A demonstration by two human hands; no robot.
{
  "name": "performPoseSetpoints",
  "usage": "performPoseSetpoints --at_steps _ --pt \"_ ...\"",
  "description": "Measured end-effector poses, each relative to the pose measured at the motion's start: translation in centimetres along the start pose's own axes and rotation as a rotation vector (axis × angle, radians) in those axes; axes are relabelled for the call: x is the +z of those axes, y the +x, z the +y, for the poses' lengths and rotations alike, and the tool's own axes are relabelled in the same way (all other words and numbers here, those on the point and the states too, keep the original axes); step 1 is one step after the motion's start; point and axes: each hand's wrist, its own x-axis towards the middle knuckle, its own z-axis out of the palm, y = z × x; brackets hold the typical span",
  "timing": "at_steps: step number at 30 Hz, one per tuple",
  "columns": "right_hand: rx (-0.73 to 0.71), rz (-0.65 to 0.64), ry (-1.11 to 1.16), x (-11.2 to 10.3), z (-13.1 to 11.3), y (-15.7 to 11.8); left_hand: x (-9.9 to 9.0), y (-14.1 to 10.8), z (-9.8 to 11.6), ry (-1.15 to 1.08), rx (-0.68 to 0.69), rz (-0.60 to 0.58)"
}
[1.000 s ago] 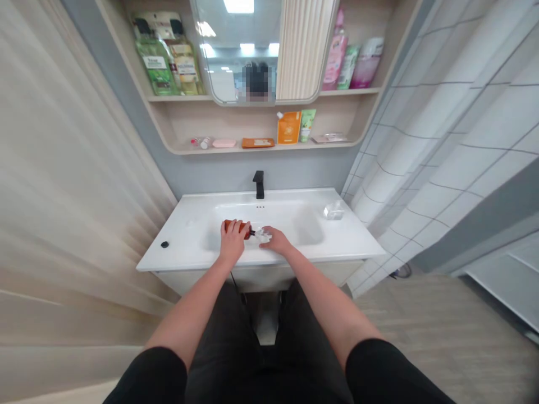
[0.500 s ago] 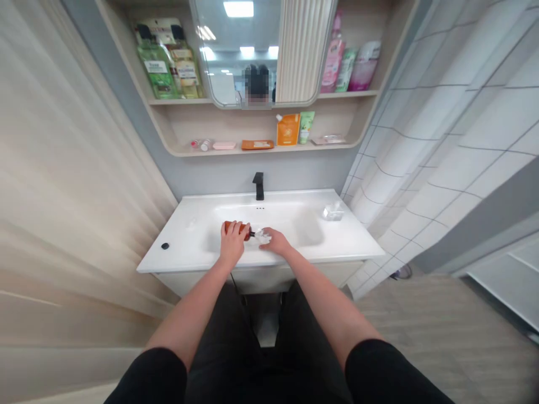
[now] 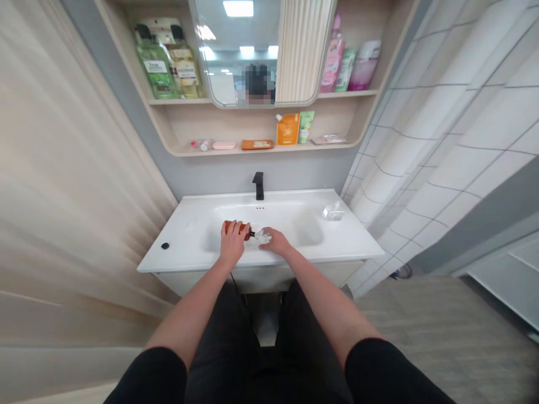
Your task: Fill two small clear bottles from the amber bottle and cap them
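Hands (image 3: pixel 232 244) close together, forearms (image 3: pixel 189 311) angled inward

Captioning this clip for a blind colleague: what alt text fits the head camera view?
A left hand holds an amber bottle sideways, its black tip toward a white wad under the right hand, above a white bathroom basin with a black faucet.

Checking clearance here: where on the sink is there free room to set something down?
Free: between the left hand and black knob, and right of the right hand, below the clear dish. Crowded: mid-basin, around the brown bottle.
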Motion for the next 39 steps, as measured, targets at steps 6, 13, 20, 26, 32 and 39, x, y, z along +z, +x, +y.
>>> performPoseSetpoints --at_steps 6,13,20,26,32,39 --pt "0.005 0.004 -0.003 -0.11 -0.25 -0.12 -0.08 0.01 0.02 -0.022 -0.003 -0.018" --pt "0.003 -0.003 -0.034 -0.27 -0.46 -0.04 0.07 -0.01 -0.01 0.018 0.000 -0.002" --pt "-0.004 -0.004 -0.027 -0.18 -0.31 -0.04 0.14 -0.06 -0.01 0.004 0.004 0.005" --pt "-0.001 -0.002 -0.029 -0.15 -0.21 0.03 0.18 -0.08 -0.01 -0.012 0.000 0.000" --pt "-0.008 0.001 -0.046 -0.15 -0.16 0.08 0.19 -0.05 -0.01 -0.004 0.001 -0.002" --pt "-0.003 0.007 -0.048 -0.12 -0.21 0.03 0.08 -0.04 -0.01 -0.020 0.003 -0.004"
